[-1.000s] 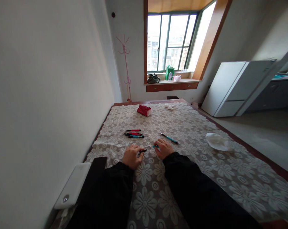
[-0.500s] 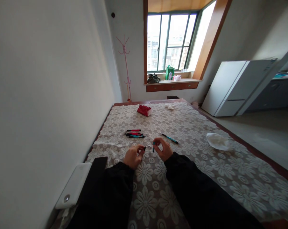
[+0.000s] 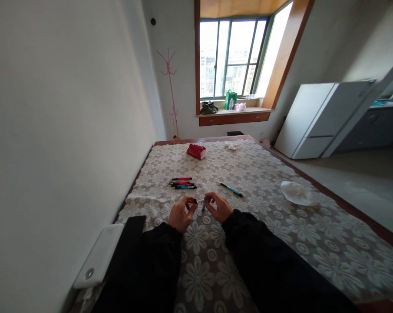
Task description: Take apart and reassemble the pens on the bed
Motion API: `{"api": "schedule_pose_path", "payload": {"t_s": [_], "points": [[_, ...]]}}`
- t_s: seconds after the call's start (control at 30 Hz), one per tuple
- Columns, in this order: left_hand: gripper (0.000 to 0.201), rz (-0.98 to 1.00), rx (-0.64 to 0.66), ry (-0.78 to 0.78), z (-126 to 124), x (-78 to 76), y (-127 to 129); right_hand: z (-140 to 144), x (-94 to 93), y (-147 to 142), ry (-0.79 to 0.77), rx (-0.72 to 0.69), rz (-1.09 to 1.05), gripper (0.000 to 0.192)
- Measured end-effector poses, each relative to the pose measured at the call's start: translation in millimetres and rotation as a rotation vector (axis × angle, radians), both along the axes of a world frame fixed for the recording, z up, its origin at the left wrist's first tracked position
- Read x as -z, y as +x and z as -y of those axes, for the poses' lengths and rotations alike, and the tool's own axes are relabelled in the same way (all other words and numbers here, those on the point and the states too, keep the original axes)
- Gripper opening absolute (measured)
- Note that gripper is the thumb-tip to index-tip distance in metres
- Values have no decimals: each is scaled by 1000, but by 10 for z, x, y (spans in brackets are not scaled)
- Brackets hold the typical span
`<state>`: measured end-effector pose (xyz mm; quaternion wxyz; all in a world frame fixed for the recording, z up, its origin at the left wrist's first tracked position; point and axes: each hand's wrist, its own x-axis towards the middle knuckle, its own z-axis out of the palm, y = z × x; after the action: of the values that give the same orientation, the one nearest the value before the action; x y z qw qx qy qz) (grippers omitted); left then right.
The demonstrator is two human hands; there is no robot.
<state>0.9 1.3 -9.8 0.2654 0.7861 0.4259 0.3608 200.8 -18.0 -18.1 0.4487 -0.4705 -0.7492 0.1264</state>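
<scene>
Holding pen parts over floral bedspread [image 3: 264, 204].
Left hand [image 3: 180, 214] pinches black cap [image 3: 195, 201]; right hand [image 3: 219, 207] pinches teal pen [image 3: 204, 204]; pen pile [image 3: 182, 183] near.

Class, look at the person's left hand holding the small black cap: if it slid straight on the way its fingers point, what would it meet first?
The left hand points right, toward the right hand. It would most likely meet the teal pen held there first, though depth is hard to judge.

Nothing readable here

Pens [image 3: 183, 183], red box [image 3: 196, 151] and green bag [image 3: 230, 99] are too small and blurry for any lettering.
</scene>
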Motion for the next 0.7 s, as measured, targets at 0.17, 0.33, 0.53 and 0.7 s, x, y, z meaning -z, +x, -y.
{"api": "schedule_pose_path", "payload": {"t_s": [0.17, 0.33, 0.53, 0.7], "points": [[17, -24, 20, -34, 2, -8, 7, -13, 2, -6, 4, -25, -57, 15], [34, -35, 24, -14, 10, -48, -7, -15, -11, -18, -23, -30, -79, 15], [25, -68, 14, 21, 37, -63, -7, 1, -32, -25, -14, -29, -96, 14], [18, -99, 13, 22, 47, -57, 2, 14, -69, -30, -9, -16, -136, 14]]}}
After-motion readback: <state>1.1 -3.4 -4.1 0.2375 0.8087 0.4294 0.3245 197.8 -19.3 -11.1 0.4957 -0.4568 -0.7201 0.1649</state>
